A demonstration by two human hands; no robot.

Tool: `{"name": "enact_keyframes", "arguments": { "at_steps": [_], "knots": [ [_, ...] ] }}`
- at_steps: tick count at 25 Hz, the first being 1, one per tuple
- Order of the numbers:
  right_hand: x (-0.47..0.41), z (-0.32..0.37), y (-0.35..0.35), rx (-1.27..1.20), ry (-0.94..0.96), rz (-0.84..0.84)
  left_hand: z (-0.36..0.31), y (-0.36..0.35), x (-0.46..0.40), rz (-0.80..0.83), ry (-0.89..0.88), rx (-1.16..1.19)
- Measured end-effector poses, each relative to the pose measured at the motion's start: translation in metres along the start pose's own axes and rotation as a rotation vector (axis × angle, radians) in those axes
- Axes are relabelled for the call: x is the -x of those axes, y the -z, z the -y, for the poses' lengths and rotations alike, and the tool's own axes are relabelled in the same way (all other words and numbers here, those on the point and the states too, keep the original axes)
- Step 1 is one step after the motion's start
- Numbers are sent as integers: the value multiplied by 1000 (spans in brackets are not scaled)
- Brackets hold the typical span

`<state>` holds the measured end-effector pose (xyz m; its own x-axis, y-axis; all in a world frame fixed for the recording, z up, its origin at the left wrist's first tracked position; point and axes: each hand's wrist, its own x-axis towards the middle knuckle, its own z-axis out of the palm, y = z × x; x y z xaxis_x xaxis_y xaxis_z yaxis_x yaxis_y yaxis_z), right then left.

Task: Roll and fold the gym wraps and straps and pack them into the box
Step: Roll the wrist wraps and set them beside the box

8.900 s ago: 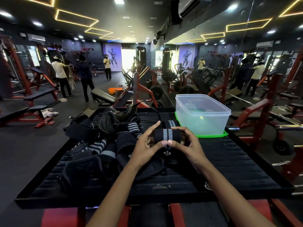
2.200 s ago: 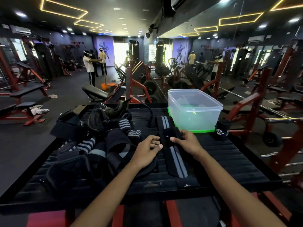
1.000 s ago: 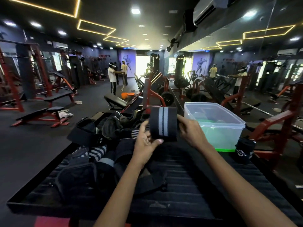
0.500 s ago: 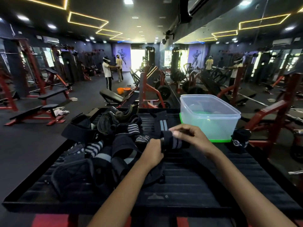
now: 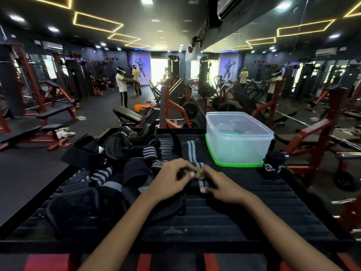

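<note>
While both hands work at mid-table: entries run near to far.
Table (image 5: 224,218): black ribbed surface with a raised rim; red frame shows below the near edge.
Left hand (image 5: 172,182): fingers curled, pinching the near end of the wrist wrap (image 5: 192,151), fingertips meeting those of the other hand.
Right hand (image 5: 220,187): fingers curled round the same wrap's bunched end, thumbnail up; how tightly it is rolled I cannot tell, since motion blurs it.
Wrist wrap: black with two grey stripes; near end between the hands, the rest lies flat on the table running away toward the box.
Pile of wraps and straps (image 5: 101,173): heaped on the left half of the table, touching the left hand's side; black, several grey-striped.
Box (image 5: 238,139): clear plastic, open top, standing on its green lid (image 5: 234,164), far right of the table, just beside the wrap's far end.
Rolled wrap (image 5: 273,166): black, white logo, upright just right of the box.
Background: gym benches, red machines, two people (image 5: 122,87) standing far left.
</note>
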<state>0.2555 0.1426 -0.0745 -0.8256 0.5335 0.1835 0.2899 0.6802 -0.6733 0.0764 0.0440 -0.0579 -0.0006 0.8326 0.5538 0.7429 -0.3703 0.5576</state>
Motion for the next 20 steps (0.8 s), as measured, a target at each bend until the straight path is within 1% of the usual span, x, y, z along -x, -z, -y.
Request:
{"name": "enact_keyframes", "arguments": {
  "at_steps": [1, 2, 3, 5, 8, 12, 16, 18, 20],
  "knots": [
    [2, 0, 1, -50, 2, 12, -2, -2, 9, 99, 8, -3],
    [5, 2, 3, -106, -2, 15, -4, -4, 15, 162, 31, 10],
    [7, 4, 4, -147, -16, 14, -5, -6, 18, 190, 60, 25],
    [14, 7, 5, -156, -58, -6, -7, -10, 19, 199, 67, 27],
    [25, 10, 5, -38, -82, -29, -5, -4, 20, 218, 64, -25],
    [31, 12, 7, 25, -70, 2, -5, 4, 21, 207, 30, -284],
    [32, 12, 9, 18, -54, 29, -12, 3, 21, 194, -63, -378],
    [32, 11, 9, 31, -38, 30, -12, 1, 21, 210, -99, -335],
    [31, 10, 8, 44, -34, 13, -12, -2, 21, 259, -111, -254]
  ]
}}
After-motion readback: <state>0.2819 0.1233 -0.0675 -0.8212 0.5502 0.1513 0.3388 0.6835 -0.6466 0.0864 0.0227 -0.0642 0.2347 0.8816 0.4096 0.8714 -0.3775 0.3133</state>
